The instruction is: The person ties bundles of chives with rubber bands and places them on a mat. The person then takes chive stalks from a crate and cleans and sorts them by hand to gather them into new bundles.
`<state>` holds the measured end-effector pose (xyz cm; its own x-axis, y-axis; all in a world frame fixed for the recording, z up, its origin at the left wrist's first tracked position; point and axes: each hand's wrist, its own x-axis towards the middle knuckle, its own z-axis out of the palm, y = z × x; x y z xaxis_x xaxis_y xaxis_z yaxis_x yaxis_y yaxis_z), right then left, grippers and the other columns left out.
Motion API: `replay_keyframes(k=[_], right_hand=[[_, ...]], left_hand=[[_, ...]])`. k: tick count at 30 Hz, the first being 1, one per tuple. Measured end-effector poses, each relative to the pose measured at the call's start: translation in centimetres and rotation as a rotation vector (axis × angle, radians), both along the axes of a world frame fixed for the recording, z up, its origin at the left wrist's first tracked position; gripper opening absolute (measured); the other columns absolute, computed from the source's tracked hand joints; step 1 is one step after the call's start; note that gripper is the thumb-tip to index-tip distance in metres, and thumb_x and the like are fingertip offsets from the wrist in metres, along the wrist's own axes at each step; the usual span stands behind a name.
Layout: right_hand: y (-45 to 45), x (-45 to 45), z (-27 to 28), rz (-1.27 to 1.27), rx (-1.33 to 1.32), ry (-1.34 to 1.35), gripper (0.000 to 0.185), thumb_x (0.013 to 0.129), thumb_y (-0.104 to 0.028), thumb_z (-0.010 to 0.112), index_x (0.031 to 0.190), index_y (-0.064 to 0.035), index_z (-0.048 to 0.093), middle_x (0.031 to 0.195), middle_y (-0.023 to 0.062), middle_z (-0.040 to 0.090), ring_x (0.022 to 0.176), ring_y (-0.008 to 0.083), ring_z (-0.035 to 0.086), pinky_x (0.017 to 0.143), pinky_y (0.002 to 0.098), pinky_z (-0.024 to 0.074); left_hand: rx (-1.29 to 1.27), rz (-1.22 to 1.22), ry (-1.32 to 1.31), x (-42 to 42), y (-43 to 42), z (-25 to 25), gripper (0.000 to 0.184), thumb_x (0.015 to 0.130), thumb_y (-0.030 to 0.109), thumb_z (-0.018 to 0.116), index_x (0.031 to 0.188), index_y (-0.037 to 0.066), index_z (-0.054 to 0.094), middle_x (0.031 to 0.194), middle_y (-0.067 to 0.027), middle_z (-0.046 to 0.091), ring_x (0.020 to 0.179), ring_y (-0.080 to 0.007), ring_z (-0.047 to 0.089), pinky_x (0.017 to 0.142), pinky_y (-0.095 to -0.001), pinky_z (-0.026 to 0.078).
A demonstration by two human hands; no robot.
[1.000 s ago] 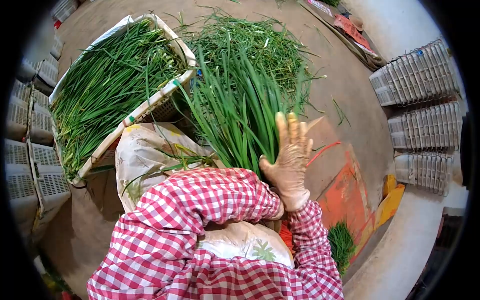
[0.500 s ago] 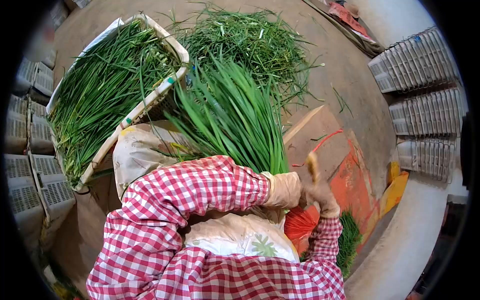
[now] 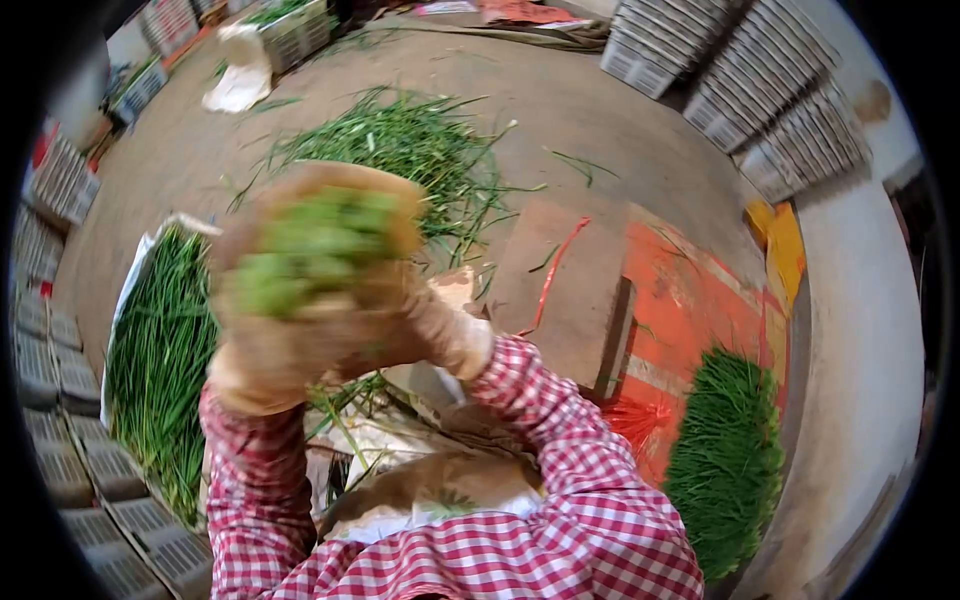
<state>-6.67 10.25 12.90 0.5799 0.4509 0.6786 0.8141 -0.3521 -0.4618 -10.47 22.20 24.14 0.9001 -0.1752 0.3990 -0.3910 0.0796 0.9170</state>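
Note:
Both gloved hands are raised together in front of me, blurred by motion. Between them is a bundle of green stalks point(image 3: 320, 245), its pale cut ends facing me. My left hand point(image 3: 265, 350) wraps round the bundle from the left and below. My right hand point(image 3: 425, 315) is closed round its right side. The bundle's leafy part is hidden behind the hands. Loose green leaves point(image 3: 420, 150) lie heaped on the floor beyond. At the left stands a lined crate of long green stalks point(image 3: 160, 360).
A wooden board point(image 3: 550, 270) with a red string lies right of centre. Beside it are an orange sheet point(image 3: 670, 290), red ties point(image 3: 640, 420) and a stack of green bundles point(image 3: 725, 460). White crates point(image 3: 750, 80) are stacked at the upper right, others along the left.
The bundle has been lifted and turned so its cut ends face me. My right hand has moved left from the red ties onto the bundle. The view has shifted to the right.

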Motion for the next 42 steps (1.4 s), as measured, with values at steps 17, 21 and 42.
replay_keyframes(k=[17,21,42], right_hand=[[-26.3,-2.1,10.4,-0.323,-0.529,0.172,0.056,0.068,-0.016,0.078,0.118,-0.0050,0.054,0.103,0.0068,0.063,0.094,0.0165,0.060,0.083,0.0300,0.0486],[-30.5,-7.4,5.3,-0.424,0.166,1.090,0.057,0.070,-0.022,0.080,0.115,-0.0013,0.054,0.100,0.0056,0.062,0.090,0.0156,0.059,0.079,0.0302,0.0499],[-24.4,5.0,-11.4,-0.624,-0.586,0.222,0.109,0.054,-0.043,0.082,0.140,-0.0033,0.027,0.125,0.0182,0.051,0.112,0.0331,0.052,0.093,0.0417,0.0413]], left_hand=[[-0.392,-0.714,0.063,13.5,-15.3,-6.1,0.071,0.085,0.049,0.059,0.139,0.008,0.036,0.130,-0.0071,0.049,0.117,-0.0179,0.047,0.103,-0.0337,0.036],[0.468,-0.584,-0.060,13.8,-15.9,-19.2,0.036,0.092,0.025,0.056,0.122,0.007,0.054,0.109,-0.0120,0.063,0.100,-0.0204,0.060,0.087,-0.0306,0.048],[0.640,-0.122,0.434,14.1,8.8,-11.5,0.050,0.094,0.037,0.050,0.129,0.001,0.049,0.120,-0.0121,0.058,0.110,-0.0214,0.054,0.093,-0.0305,0.045]])
